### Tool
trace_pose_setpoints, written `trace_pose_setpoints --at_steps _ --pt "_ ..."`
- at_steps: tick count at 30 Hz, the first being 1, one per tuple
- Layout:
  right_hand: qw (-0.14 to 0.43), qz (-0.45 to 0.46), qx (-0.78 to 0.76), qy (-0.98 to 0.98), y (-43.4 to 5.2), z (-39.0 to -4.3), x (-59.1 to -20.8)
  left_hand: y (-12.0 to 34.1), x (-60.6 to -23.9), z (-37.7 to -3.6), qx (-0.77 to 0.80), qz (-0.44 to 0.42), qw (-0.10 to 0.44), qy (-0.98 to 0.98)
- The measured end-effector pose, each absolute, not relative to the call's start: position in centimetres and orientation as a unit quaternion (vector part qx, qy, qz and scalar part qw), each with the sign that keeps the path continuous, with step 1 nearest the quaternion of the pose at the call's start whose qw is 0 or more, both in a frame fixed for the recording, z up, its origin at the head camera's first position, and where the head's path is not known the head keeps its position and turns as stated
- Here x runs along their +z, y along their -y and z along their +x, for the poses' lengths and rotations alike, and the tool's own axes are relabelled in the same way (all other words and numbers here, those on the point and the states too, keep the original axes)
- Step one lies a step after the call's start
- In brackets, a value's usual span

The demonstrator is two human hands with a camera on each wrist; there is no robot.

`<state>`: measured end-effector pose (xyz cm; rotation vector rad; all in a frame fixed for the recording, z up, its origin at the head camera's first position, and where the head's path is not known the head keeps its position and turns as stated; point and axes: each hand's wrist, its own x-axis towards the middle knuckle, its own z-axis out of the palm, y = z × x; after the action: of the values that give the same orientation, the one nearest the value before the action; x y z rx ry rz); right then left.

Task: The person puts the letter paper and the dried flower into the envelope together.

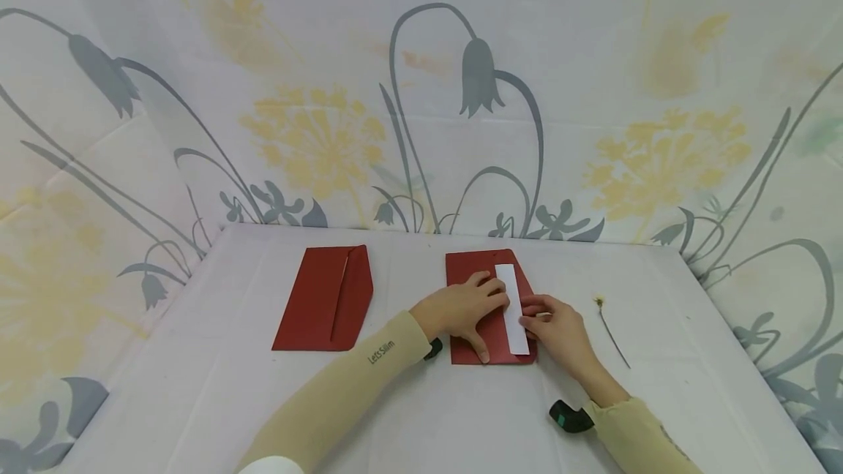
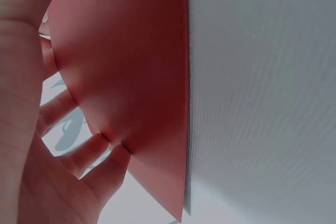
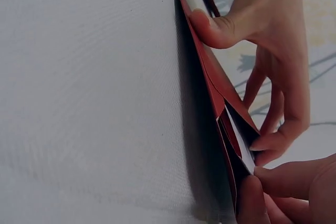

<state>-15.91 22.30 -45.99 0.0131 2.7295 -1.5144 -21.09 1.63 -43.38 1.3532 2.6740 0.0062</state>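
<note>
A red envelope lies on the white-covered table, its flap side towards the right. My left hand rests across it with spread fingers, pressing it near the opening, the thumb down by the near edge. A strip of white paper shows at the opening; in the right wrist view, the white paper sits between the envelope's red layers. Thumb and fingers of my right hand pinch its right edge. How far the paper reaches inside is hidden.
Another red envelope lies to the left with its flap towards the right. A small yellow flower on a thin stem lies right of my right hand. Behind the table hangs a flower-printed cloth.
</note>
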Motion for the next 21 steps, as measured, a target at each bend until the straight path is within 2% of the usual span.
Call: trace_pose_setpoints --at_steps 21 --pt "0.030 -0.002 -0.490 -0.871 -21.58 -15.37 -46.10 -1.76 -43.36 -20.96 -0.002 0.457 0.068 -0.887"
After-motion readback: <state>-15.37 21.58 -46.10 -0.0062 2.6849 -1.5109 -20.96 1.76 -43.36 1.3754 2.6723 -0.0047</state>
